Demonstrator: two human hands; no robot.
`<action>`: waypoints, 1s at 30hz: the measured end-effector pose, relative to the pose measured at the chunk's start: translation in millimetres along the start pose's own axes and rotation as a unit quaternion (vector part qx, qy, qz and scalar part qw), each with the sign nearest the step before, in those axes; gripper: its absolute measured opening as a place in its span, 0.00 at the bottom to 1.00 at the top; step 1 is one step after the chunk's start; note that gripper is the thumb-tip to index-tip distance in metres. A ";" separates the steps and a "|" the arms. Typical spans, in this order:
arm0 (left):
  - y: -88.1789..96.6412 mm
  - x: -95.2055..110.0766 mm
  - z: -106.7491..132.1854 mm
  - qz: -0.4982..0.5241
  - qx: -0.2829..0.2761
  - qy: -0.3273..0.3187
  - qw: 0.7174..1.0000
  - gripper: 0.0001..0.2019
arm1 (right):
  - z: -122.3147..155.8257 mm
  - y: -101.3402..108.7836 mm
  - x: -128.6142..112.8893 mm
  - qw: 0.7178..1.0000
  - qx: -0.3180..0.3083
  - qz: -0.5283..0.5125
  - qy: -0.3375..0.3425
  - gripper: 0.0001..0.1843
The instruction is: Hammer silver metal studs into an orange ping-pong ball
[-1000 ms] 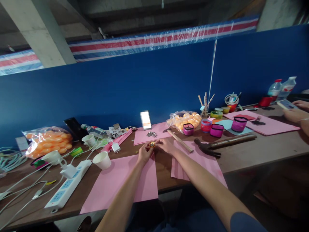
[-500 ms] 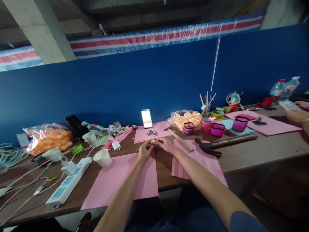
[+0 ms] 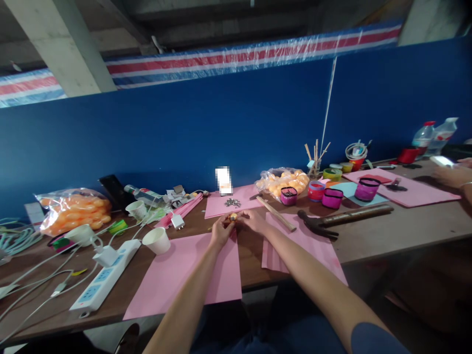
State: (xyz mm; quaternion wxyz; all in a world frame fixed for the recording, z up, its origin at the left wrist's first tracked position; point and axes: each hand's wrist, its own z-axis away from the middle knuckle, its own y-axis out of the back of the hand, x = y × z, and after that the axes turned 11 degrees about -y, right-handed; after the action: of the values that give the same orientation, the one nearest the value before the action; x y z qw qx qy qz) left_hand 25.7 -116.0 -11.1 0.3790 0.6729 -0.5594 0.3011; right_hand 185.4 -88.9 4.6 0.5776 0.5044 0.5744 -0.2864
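Blue partition (image 3: 177,132) stands along the table's far edge. Table (image 3: 254,268) is brown in the middle, greyer toward its right end.

Near pink sheet (image 3: 177,275) left of center, runs to the near edge. Right pink sheet (image 3: 326,258) also at the near edge, bare table between the two. Far pink sheet (image 3: 214,210) sits center, up toward the far edge.

Left bag (image 3: 75,211), clear plastic, orange balls inside, near the table's far left corner. Claw hammer (image 3: 354,215): head on the right pink sheet, handle pointing to the table's right end. Right bag (image 3: 282,182), paler orange balls, against the far edge, just right of the far pink sheet. Power strip (image 3: 103,282) angled on the left part, one end by the near edge, white adapter plugged in.

Small hammer (image 3: 276,214), pale wooden handle, head by the far pink sheet's right edge.

Left hand (image 3: 221,232) and right hand (image 3: 254,221) meet just off the far pink sheet's near edge. White cup (image 3: 157,241) at the near pink sheet's far left corner. Purple tub (image 3: 288,197) in front of the right bag, dark bits inside.

Metal bits (image 3: 232,202) heaped on the far pink sheet.

Smallest: orange-yellow piece (image 3: 233,216), between both hands' fingertips. Left fingers pinched narrow on it. Right fingertips narrow, right beside it; can't tell if they grip. Detail too small to read.
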 end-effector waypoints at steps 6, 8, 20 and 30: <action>0.0 0.8 0.2 -0.008 0.000 -0.004 1.000 0.21 | 0.0 -0.4 0.0 1.000 0.004 0.005 0.006 0.12; 0.3 0.1 0.2 -0.010 -0.001 -0.006 1.000 0.21 | -0.7 -0.7 1.1 1.000 0.006 0.007 0.007 0.12; 2.1 -1.2 0.2 -0.025 -0.005 -0.008 1.000 0.20 | -0.5 -2.1 4.0 1.000 0.009 0.008 0.009 0.13; 0.7 3.5 0.7 -0.030 -0.007 -0.011 0.999 0.19 | -3.0 -2.7 9.3 1.000 -0.002 0.009 0.008 0.13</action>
State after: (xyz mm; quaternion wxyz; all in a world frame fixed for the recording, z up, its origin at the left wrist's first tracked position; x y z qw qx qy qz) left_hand 25.6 -118.5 -8.4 0.3860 0.6900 -0.5453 0.2785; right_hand 183.5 -84.7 -4.5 0.5761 0.5108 0.5754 -0.2760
